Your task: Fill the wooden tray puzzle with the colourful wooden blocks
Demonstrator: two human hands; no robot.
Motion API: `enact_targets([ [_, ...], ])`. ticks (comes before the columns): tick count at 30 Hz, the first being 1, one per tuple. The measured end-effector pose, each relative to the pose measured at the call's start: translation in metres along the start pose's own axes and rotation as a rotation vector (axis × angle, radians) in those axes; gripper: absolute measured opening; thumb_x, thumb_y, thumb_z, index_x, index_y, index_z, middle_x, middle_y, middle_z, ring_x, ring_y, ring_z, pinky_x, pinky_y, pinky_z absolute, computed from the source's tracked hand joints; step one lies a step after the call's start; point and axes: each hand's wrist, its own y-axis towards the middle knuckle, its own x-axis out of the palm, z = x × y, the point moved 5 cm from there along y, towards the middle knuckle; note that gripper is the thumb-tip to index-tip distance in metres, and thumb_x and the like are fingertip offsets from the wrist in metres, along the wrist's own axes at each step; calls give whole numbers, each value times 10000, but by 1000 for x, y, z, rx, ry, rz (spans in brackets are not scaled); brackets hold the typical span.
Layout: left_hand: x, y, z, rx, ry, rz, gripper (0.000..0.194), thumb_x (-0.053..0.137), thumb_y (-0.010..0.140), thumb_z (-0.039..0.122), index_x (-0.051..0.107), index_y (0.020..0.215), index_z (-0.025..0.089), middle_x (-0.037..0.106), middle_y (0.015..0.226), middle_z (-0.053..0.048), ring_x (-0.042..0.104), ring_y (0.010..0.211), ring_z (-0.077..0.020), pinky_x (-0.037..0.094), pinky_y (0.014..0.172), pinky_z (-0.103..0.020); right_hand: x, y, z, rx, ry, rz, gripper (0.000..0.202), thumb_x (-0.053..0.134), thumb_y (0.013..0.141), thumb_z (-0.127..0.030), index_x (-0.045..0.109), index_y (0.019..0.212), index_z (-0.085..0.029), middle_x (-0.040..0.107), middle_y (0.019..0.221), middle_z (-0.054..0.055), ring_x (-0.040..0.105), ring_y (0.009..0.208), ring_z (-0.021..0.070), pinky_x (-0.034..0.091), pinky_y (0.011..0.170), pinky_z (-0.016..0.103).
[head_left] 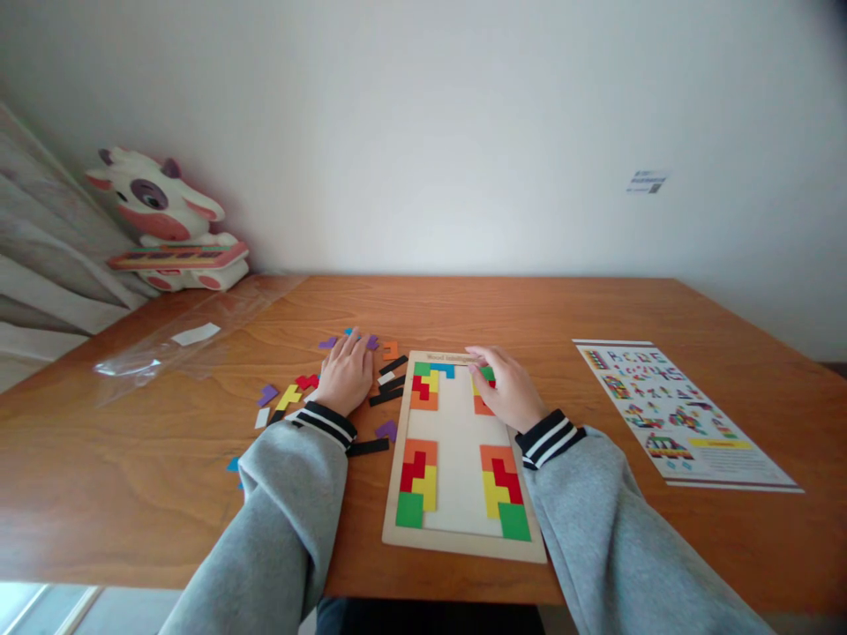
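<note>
My left hand (346, 372) lies palm down with fingers stretched over loose puzzle pieces left of the board. Its fingertips are by a blue piece (348, 332) and a purple piece (373, 342); what is under the palm is hidden. My right hand (506, 386) rests over the upper right of the wooden puzzle board (463, 549), thumb and forefinger apart, partly covering a green piece (488, 374) and an orange piece (483, 407). Coloured blocks fill the board's corners, and a blue piece (445, 370) sits along the top edge. The board's middle shows bare white.
Loose black strips (368, 447), a yellow piece (288, 397) and an orange piece (391, 350) lie left of the board. A printed pattern sheet (681, 410) lies to the right. At the back left are a clear plastic bag (159, 353) and a cow toy keyboard (178, 256).
</note>
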Motion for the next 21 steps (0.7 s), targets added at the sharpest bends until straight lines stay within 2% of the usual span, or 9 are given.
enact_targets([
  [3, 0, 4, -15, -61, 22, -58, 440, 324, 983, 262, 581, 1316, 137, 521, 1449, -143, 468, 1351, -293, 378, 1111, -492, 0, 0, 0, 5, 2, 2, 272, 500, 931, -240, 587, 1183, -184, 688, 1120, 117, 665, 985, 243, 530, 910, 444],
  [7, -7, 5, -17, -65, 40, -76, 368, 414, 953, 289, 662, 1211, 202, 692, 1218, -93, 608, 1164, -286, 443, 1038, -457, -1, 0, 0, 12, 7, 15, 269, 508, 924, -242, 588, 1176, -189, 691, 1084, 107, 658, 975, 242, 529, 899, 437],
  [9, -11, 5, -15, -57, 45, -58, 356, 467, 939, 342, 666, 1203, 211, 696, 1194, -91, 604, 1144, -301, 455, 1014, -467, -1, 0, 0, 11, 10, 16, 264, 507, 925, -242, 589, 1170, -185, 689, 1080, 108, 656, 974, 242, 530, 894, 432],
  [14, -9, 5, -19, -82, 6, -39, 416, 480, 942, 394, 594, 1293, 202, 605, 1362, -98, 517, 1278, -299, 424, 1053, -476, -2, 0, 0, 12, 17, 18, 271, 507, 923, -244, 588, 1177, -194, 684, 1090, 105, 653, 979, 237, 528, 895, 426],
  [17, -8, 6, -22, -43, -18, -47, 376, 483, 939, 389, 628, 1230, 199, 676, 1246, -107, 588, 1192, -297, 442, 1031, -473, -2, 0, 0, 10, 13, 18, 270, 508, 922, -244, 589, 1175, -192, 683, 1091, 106, 654, 972, 239, 529, 891, 429],
  [21, -12, 8, -19, 70, -55, 8, 355, 514, 920, 407, 665, 1141, 173, 717, 1118, -129, 643, 1075, -311, 478, 978, -464, -3, 0, -1, 10, 11, 20, 259, 515, 918, -234, 589, 1165, -202, 680, 1096, 101, 656, 957, 237, 533, 879, 427],
])
